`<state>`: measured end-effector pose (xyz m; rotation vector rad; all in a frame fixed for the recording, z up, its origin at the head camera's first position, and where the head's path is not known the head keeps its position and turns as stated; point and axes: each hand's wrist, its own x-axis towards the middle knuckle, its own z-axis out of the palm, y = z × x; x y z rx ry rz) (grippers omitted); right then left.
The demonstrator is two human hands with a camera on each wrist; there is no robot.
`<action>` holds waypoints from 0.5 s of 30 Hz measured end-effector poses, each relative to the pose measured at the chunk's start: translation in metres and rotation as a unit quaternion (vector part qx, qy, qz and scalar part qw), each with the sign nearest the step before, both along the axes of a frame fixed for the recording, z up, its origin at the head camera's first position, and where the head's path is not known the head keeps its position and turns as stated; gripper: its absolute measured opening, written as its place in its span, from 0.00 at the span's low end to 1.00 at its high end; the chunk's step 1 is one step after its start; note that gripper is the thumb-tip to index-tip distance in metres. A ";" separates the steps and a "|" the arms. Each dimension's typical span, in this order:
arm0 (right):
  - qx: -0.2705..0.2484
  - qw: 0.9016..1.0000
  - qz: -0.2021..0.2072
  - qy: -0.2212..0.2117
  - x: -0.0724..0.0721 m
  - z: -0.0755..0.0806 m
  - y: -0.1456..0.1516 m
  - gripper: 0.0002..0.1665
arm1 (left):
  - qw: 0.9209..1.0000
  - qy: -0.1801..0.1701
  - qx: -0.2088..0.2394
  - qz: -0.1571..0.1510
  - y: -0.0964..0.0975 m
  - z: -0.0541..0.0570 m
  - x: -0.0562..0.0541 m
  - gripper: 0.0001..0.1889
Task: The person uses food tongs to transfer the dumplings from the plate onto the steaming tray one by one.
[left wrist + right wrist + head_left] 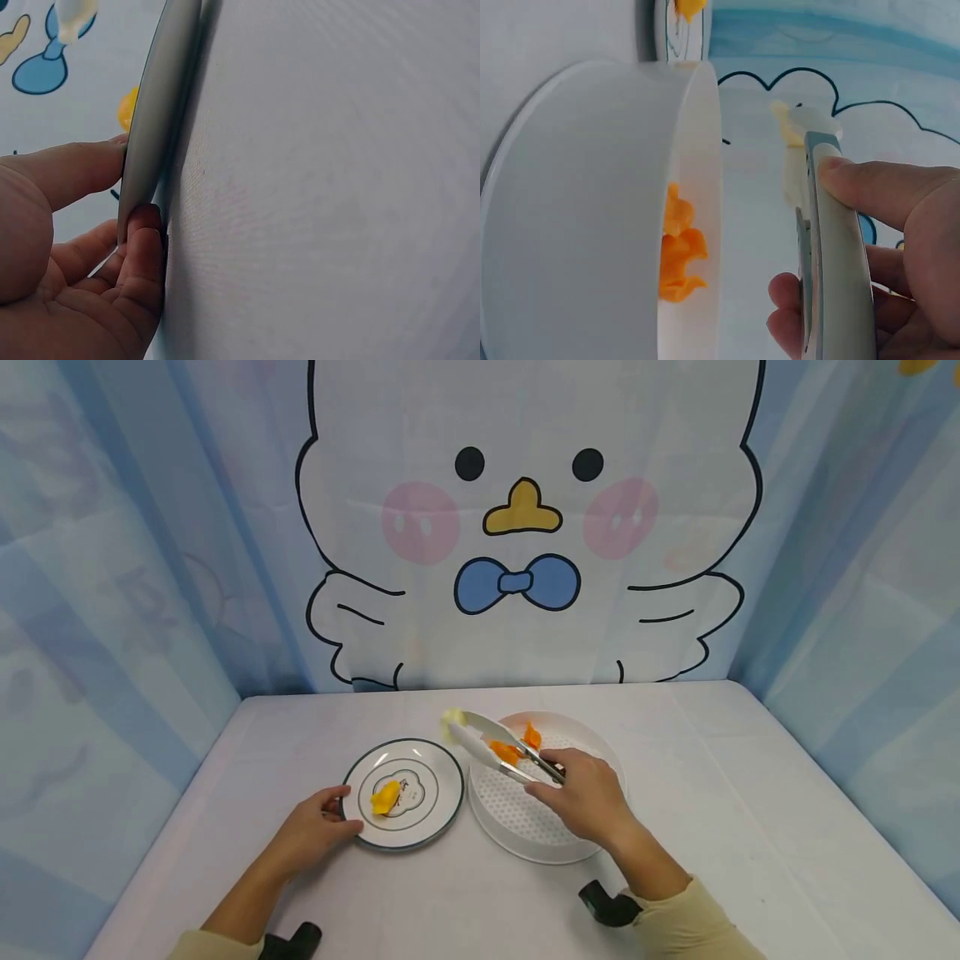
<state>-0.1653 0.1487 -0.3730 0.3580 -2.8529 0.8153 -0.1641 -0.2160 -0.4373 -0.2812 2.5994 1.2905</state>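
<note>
My left hand [341, 814] pinches the near-left rim of a small green-rimmed plate [438, 814], thumb on top and fingers [142, 247] under the edge [157, 112]. A yellow food piece [386, 797] lies on that plate. My right hand [551, 777] grips the handles of white tongs [495, 745] above a white perforated bowl [525, 831]. The tongs' tips reach past the bowl's far-left rim, with a pale yellow bit [452, 720] at them. Orange food pieces [532, 735] lie in the bowl [577, 187], below the tongs [832, 247].
Plate and bowl stand side by side on a white tablecloth [712, 793]. A curtain printed with a cartoon chick [525, 527] hangs behind the table, and blue curtains close in both sides. Dark wrist mounts [607, 906] sit at the near edge.
</note>
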 end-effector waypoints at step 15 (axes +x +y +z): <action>0.000 1.000 0.012 0.025 -0.006 0.003 0.062 0.26 | 1.000 0.001 -0.003 0.008 0.001 -0.004 -0.001 0.38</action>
